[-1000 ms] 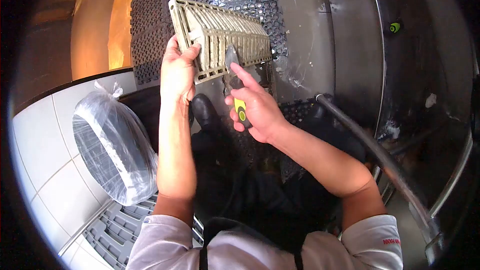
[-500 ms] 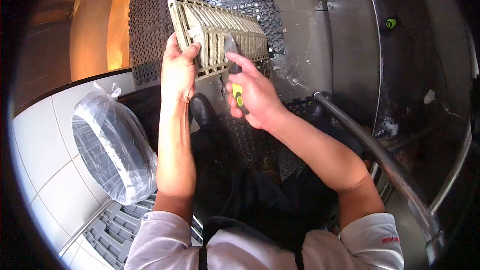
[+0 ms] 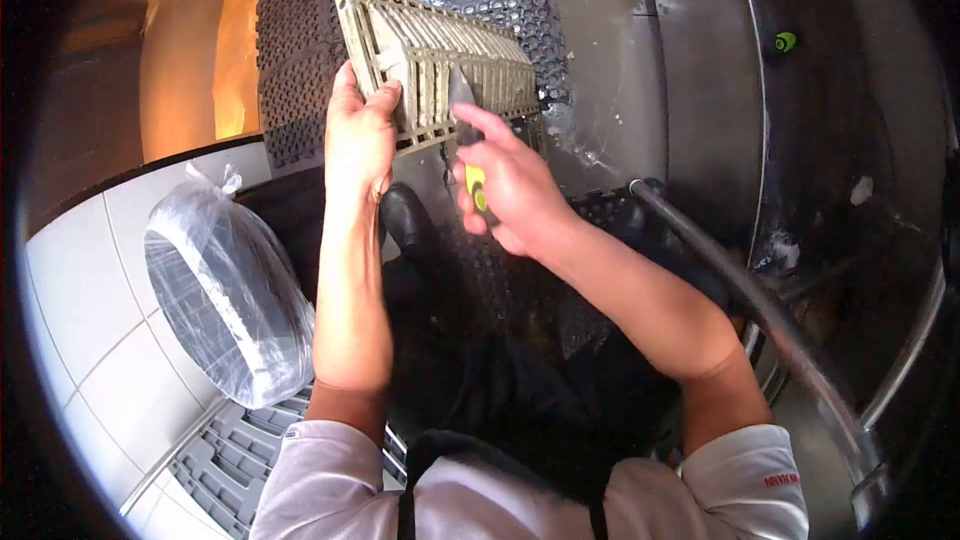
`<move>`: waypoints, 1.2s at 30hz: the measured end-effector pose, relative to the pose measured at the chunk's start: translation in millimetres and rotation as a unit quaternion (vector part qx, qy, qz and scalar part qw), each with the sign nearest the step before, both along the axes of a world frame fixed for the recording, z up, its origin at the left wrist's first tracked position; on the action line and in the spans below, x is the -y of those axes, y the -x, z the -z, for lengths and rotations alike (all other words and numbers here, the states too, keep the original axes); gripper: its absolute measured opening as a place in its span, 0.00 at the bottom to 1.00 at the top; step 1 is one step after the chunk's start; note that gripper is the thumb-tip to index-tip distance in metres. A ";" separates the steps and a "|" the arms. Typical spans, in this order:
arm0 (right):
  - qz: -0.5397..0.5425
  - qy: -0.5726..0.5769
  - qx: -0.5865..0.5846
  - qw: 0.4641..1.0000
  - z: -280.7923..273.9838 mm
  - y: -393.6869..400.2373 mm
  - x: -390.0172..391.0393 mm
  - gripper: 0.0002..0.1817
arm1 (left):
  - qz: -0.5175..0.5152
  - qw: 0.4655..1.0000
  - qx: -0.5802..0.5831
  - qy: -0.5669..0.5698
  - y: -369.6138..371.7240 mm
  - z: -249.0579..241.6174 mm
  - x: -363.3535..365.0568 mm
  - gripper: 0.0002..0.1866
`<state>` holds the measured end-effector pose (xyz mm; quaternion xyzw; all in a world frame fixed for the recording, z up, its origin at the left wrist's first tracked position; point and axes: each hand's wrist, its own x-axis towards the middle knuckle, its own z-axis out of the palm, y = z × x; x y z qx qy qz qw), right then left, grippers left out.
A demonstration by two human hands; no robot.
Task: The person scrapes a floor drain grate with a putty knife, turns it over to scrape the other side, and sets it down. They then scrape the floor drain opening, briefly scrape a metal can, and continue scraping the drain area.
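My left hand (image 3: 360, 135) grips the near-left end of a beige slatted grate (image 3: 465, 90), thumb on its face and fingers behind. The grate is held tilted above the floor, with dirty-looking ribs and a slotted border. In my right hand (image 3: 510, 180) is a knife (image 3: 476, 188) with a black and yellow-green handle. My index finger stretches along it toward the short, pointed blade, which lies against the grate's ribs near the middle. Part of the handle is hidden by my fingers.
A black perforated rubber mat (image 3: 300, 50) covers the floor ahead. A knotted clear plastic bag (image 3: 230, 290) with something dark inside stands on my left, beside a grey crate (image 3: 235, 455). A metal rail (image 3: 740, 285) runs along my right. A green and black object (image 3: 785, 42) lies farther right.
The knife blade has shifted very slightly against the ribs, and the grate's upper left corner has risen a little. Both hands keep their grips.
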<state>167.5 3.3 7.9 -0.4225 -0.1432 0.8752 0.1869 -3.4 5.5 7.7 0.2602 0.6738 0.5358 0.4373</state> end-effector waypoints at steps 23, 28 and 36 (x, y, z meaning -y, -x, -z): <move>-0.011 0.031 0.015 0.999 -15.4 0.0 19.8 0.28 | -0.010 0.998 -0.061 0.006 -1.8 3.7 0.2 0.22; 0.014 0.001 0.008 1.000 -6.0 4.3 9.8 0.28 | -0.004 0.999 -0.046 0.000 -6.2 -0.7 0.6 0.22; 0.024 -0.004 0.000 1.000 -0.6 7.5 14.2 0.27 | -0.009 0.999 -0.050 0.004 -0.7 6.9 1.5 0.22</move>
